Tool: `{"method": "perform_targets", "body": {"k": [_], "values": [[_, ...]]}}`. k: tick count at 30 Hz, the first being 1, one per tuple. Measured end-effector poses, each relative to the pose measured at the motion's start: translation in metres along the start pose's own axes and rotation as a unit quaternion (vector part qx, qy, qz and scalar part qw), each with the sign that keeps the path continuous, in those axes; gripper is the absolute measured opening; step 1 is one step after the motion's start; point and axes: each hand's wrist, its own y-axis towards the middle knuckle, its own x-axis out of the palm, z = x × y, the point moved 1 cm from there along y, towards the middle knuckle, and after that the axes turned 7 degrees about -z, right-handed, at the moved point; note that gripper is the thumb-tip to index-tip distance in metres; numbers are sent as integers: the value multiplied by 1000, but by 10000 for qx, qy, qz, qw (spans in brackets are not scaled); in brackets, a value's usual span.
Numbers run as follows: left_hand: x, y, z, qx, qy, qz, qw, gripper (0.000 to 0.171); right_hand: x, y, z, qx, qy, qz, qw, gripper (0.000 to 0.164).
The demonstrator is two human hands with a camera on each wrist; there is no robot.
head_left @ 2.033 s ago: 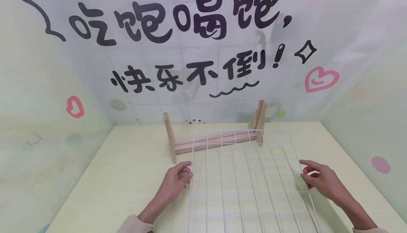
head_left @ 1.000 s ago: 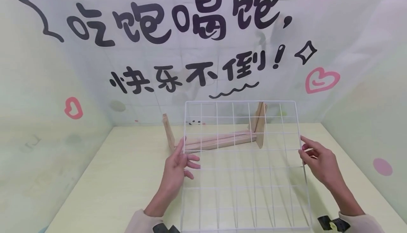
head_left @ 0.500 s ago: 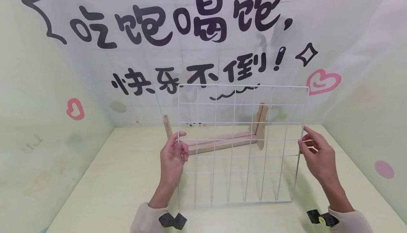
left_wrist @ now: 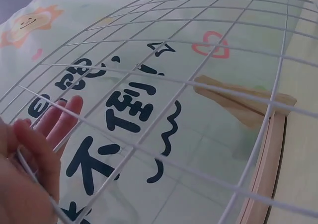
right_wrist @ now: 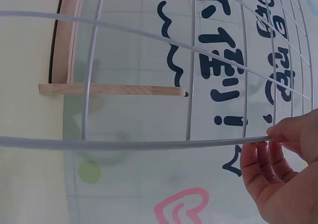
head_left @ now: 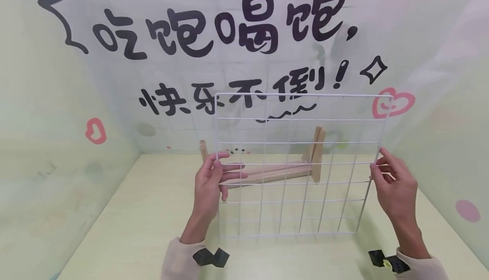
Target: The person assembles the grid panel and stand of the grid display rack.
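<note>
A white wire grid panel (head_left: 292, 163) is held up in front of me, its top edge leaning toward me or away; I cannot tell which. My left hand (head_left: 210, 186) grips its left edge rod between thumb and index finger, while other fingers reach behind the wires. On the opposite side my right hand (head_left: 395, 184) pinches the right edge rod, as the right wrist view shows closely. Behind the panel stands a wooden stand (head_left: 318, 155) with two uprights joined by a grooved crossbar, partly seen through the wires.
The pale tabletop (head_left: 126, 216) spreads under the panel and around the stand. A printed backdrop (head_left: 175, 68) with black characters and hearts rises behind the table, and similar walls (head_left: 454, 152) flank it on both sides.
The panel has been raised from lying low over the table to a more upright pose, and both hands have moved up with it. Most recently it shifted slightly right. The stand keeps its place.
</note>
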Motion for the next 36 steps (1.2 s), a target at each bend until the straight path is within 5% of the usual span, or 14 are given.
{"method": "perform_targets", "body": {"k": [4, 9, 12, 17, 21, 25, 30, 36], "values": [[3, 2, -2, 186, -167, 480, 9985, 20, 0, 0, -5, 28, -15, 19, 10000, 49], [2, 2, 0, 482, -191, 662, 9965, 19, 6, -3, -13, -150, 13, 134, 9998, 55], [1, 3, 5, 692, -247, 694, 9949, 19, 11, -5, -25, -619, -58, 630, 9961, 51], [-2, 5, 11, 912, -349, 721, 9926, 19, 24, -13, -65, -1832, -38, 1271, 9748, 38], [-3, 4, 14, 1029, -304, 732, 9915, 16, 46, -28, -96, -2457, -130, 404, 9684, 46], [-4, 3, 15, 1143, -224, 774, 9902, 16, 67, -42, -115, -2207, -841, -453, 9706, 61], [-3, 0, 16, 1095, -265, 787, 9905, 16, 83, -46, -125, -1848, -1677, -396, 9675, 81], [-1, -3, 15, 1136, -259, 833, 9897, 15, 93, -48, -120, -1860, -1752, -461, 9657, 87]]}}
